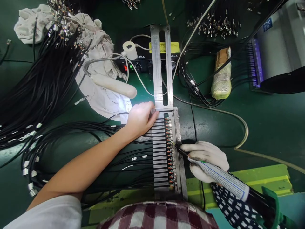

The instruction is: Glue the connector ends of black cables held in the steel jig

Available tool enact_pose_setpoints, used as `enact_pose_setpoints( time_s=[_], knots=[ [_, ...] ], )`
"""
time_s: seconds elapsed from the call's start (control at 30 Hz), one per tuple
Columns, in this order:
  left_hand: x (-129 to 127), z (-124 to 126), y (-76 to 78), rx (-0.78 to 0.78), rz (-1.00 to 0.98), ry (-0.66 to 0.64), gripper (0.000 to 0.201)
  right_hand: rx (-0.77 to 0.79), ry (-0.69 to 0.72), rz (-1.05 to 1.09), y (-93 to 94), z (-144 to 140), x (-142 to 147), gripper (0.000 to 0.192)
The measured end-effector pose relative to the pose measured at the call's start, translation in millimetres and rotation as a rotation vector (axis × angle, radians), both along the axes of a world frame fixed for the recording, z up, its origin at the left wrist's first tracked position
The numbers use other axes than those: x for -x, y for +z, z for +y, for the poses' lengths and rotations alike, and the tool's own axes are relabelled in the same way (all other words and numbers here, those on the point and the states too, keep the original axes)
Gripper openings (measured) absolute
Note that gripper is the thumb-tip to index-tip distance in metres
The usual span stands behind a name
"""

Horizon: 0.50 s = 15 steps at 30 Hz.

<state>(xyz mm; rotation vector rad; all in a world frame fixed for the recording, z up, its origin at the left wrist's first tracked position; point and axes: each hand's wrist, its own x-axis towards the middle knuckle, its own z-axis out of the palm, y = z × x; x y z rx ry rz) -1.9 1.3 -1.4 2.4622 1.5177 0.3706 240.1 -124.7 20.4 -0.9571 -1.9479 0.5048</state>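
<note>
Right hand (206, 160), in a soiled white glove, clenched around a syringe-like dispenser (219, 176) with a printed white barrel; its dark tip touches the row of small connector ends (169, 149) about midway down the metal fixture (164, 152). Left hand (140, 118), bare, rests on the upper left part of the same fixture, fingers pressed on the slats near the top bar; it grasps nothing that can be made out. Fixture lies near the front edge of the green tabletop (262, 121), centre, with a long slotted metal rail (162, 63) running from its top toward the back edge. Black cables (100, 159) fan out leftward from the fixture slats, some with silver ferrules. Bigger bundle of black cables (45, 82) heaped toward the left edge. Pale cloth (100, 54) behind the left hand, with a white handle on a flexible metal hose (114, 86) lying on it. Black control box (147, 60) with yellow label at the back, centre. Tape-wrapped block (222, 74) right of the rail. Grey machine (278, 47) at the back right corner. Yellow-green strip (259, 178) along the front edge
</note>
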Motion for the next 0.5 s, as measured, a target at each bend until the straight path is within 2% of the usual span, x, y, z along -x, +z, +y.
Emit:
enact_pose_setpoints(
  time_s=[0.5],
  knots=[
    [0.4,-0.4,0.7,0.009,0.0,0.001,0.018,0.004,0.003,0.033,-0.8,1.3,-0.7,0.015]
  ],
)
